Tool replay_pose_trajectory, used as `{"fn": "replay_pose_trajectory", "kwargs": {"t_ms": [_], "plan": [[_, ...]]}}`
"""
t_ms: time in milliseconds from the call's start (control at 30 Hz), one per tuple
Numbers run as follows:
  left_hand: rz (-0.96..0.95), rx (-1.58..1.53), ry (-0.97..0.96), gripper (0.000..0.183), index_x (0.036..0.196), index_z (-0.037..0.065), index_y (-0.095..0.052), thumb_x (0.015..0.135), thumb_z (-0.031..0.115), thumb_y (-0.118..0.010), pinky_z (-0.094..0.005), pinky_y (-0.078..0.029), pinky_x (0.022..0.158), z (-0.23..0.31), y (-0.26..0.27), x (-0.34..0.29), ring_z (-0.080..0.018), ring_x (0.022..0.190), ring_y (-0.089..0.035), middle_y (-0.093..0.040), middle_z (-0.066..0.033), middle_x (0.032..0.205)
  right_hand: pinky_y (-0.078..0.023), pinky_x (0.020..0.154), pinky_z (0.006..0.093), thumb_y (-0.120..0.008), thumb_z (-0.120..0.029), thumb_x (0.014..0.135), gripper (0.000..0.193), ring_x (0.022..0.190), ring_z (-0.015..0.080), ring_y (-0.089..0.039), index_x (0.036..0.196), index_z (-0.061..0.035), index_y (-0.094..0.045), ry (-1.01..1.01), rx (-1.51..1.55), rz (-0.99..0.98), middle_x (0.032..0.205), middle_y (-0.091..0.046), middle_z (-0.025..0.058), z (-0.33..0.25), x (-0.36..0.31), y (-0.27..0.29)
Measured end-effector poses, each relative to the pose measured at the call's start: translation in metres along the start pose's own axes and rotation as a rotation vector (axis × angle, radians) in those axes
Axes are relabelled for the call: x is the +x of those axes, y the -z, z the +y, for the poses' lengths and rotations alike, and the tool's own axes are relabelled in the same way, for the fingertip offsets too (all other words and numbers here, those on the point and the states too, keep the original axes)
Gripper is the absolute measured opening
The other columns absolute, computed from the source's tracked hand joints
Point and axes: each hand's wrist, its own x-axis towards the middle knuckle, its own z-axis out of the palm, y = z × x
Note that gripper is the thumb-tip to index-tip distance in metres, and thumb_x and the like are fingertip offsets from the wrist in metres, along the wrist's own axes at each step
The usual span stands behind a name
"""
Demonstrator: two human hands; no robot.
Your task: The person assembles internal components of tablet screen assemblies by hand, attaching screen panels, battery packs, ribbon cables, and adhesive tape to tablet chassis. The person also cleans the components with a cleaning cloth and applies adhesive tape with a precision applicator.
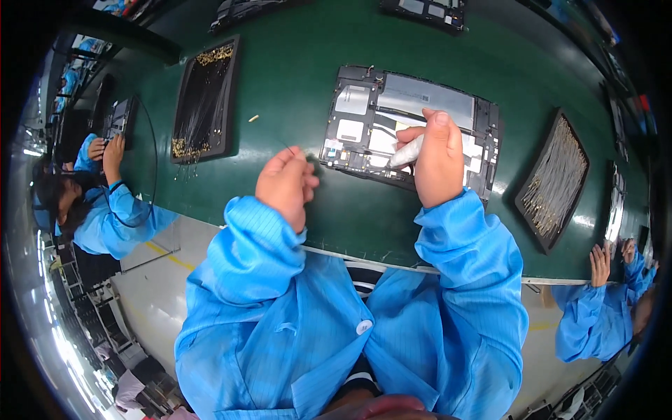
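My left hand (285,183) is closed in a pinch on a thin dark cable (285,145), whose end sticks up past the fingertips over the green table. My right hand (441,157) is above an opened tablet (350,131), its fingers curled together. A white tapered piece (408,152) juts from that hand down toward the tablet's inner parts; whether it is a held tool or a covered fingertip, I cannot tell. The tablet lies with its insides up, showing a grey battery (427,94), silvery plates and dark boards. My right hand hides part of it.
A black tray of dark cables (204,105) stands at the left, and another tray of pale cables (556,182) at the right. A small yellowish piece (253,118) lies between. More devices (427,10) lie along the far edge. Co-workers in blue sit at left (115,217) and right (595,322).
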Motion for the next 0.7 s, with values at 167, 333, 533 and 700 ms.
{"fn": "replay_pose_trajectory", "kwargs": {"t_ms": [167, 333, 533, 700], "plan": [[-0.545, 0.490, 0.386, 0.035, 0.106, -0.002, -0.044, 0.075, 0.011, -0.052, -0.0187, -0.035, 0.040, -0.008, 0.014, -0.037, -0.0082, 0.050, -0.049, -0.051, -0.0043, 0.067, -0.044, 0.055, 0.0264, -0.031, -0.041, 0.085, 0.049, 0.062, 0.0159, -0.052, 0.105, 0.0044, -0.035, -0.109, 0.113, 0.001, 0.069, -0.053, 0.0119, -0.008, -0.001, 0.000], [-0.550, 0.465, 0.408, 0.036, 0.108, -0.003, -0.043, 0.076, 0.013, -0.049, -0.0197, -0.036, 0.041, -0.011, 0.004, -0.018, -0.0086, 0.052, -0.046, -0.049, -0.0045, 0.068, -0.042, 0.054, 0.0245, -0.034, -0.039, 0.085, 0.046, 0.061, 0.0140, -0.051, 0.104, 0.0024, -0.039, 0.011, 0.025, 0.018, 0.068, -0.053, 0.0105, -0.001, -0.005, 0.002], [-0.601, 0.510, 0.412, 0.034, 0.107, -0.002, -0.044, 0.076, 0.013, -0.049, -0.0197, -0.035, 0.040, -0.008, -0.001, 0.001, -0.0091, 0.051, -0.046, -0.049, -0.0046, 0.067, -0.041, 0.054, 0.0224, -0.042, -0.031, 0.081, 0.041, 0.059, 0.0107, -0.050, 0.107, -0.0003, -0.045, -0.185, -0.189, -0.283, 0.078, -0.056, 0.0107, -0.013, 0.001, -0.010], [-0.650, 0.529, 0.386, 0.031, 0.105, -0.001, -0.045, 0.077, 0.013, -0.048, -0.0195, -0.035, 0.040, -0.010, -0.004, -0.001, -0.0091, 0.050, -0.046, -0.048, -0.0042, 0.066, -0.040, 0.079, 0.0335, -0.046, -0.030, 0.073, 0.042, 0.089, 0.0302, -0.052, 0.102, -0.0002, -0.051, -0.038, -0.820, -0.547, 0.097, -0.054, 0.0173, -0.018, 0.019, -0.014]]}}
